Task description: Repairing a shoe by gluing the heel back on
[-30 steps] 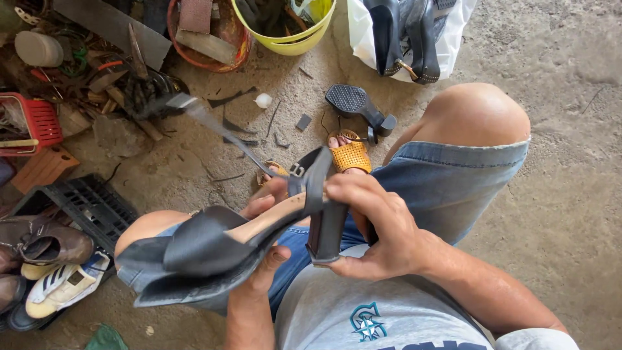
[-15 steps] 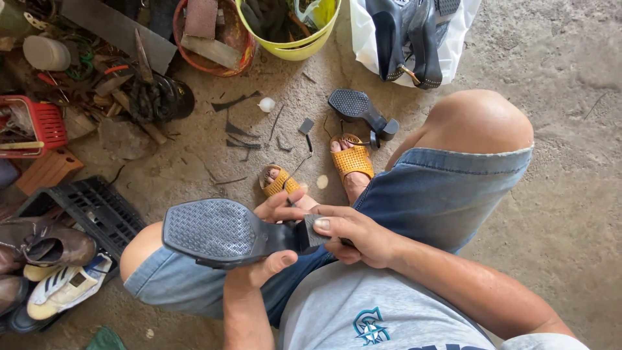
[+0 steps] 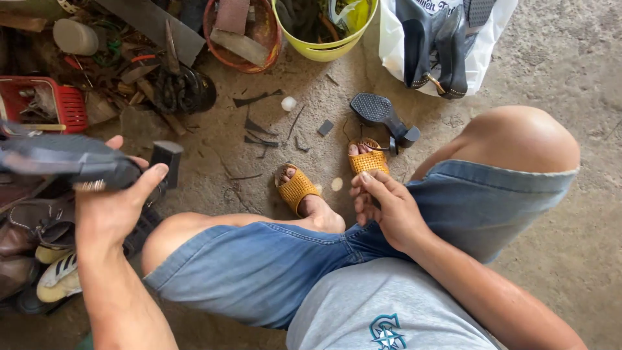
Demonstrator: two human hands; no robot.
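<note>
My left hand (image 3: 120, 204) is out at the left, gripping a black high-heeled shoe (image 3: 71, 159) by its middle, its block heel pointing right and its front blurred. My right hand (image 3: 385, 210) hovers empty over my lap, fingers loosely curled and apart, just below my foot in an orange woven sandal (image 3: 368, 161). My other foot wears a matching orange sandal (image 3: 297, 188). A second black heeled shoe (image 3: 382, 115) lies sole-up on the concrete beyond my feet.
A white bag with black shoes (image 3: 444, 42) stands at the back. Beside it are a yellow bucket (image 3: 324, 29) and an orange basin (image 3: 243, 32) of scraps. A red basket (image 3: 45, 104), tools and worn shoes (image 3: 32, 253) crowd the left. Rubber offcuts (image 3: 259, 129) litter the floor.
The black shoe has gone from my lap, held in both hands, out to the left in my left hand alone. My right hand has let go and stays over my lap.
</note>
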